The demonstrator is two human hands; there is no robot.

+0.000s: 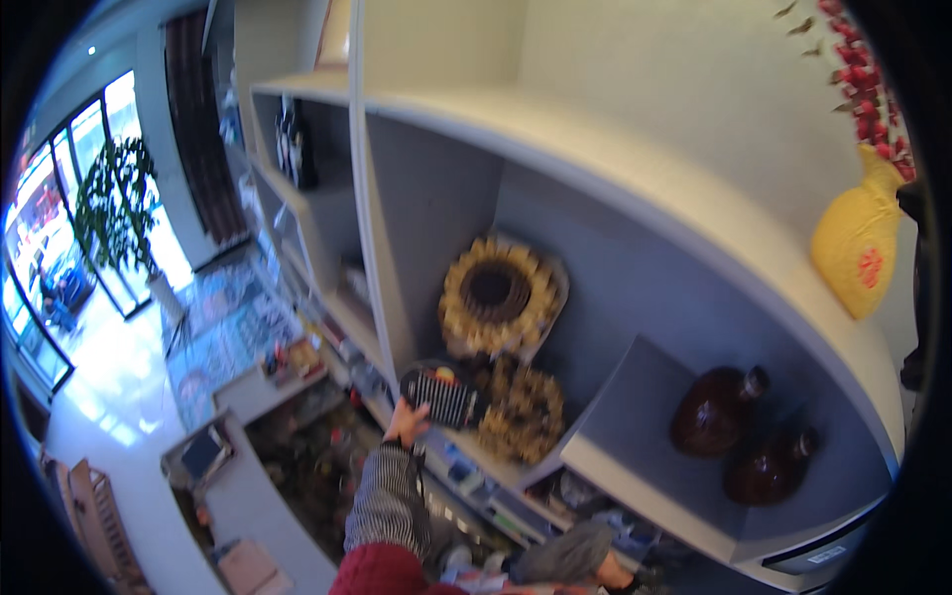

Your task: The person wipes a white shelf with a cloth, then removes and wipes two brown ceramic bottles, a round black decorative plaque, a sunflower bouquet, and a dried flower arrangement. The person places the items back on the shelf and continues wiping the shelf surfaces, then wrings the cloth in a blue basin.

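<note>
My left hand [407,422], at the end of a striped sleeve, grips the lower left edge of a dark, rounded item with white stripes and a small orange patch [445,396]; blur hides what it is. It is held at the front of an open shelf compartment. Just behind it are a sunflower-shaped decoration [497,294] and a brown-yellow, knobbly decoration [524,413]. At the bottom edge, past a grey sleeve, is my right hand [614,573], partly visible beside something dark; its fingers are not clear.
Two dark brown round bottles [718,410] stand in the right compartment. A yellow vase [855,238] with red sprigs is on the curved top. Lower shelves hold small items. At left are a curved white counter [279,483], a wooden chair [108,520] and a potted plant [115,201] by glass doors.
</note>
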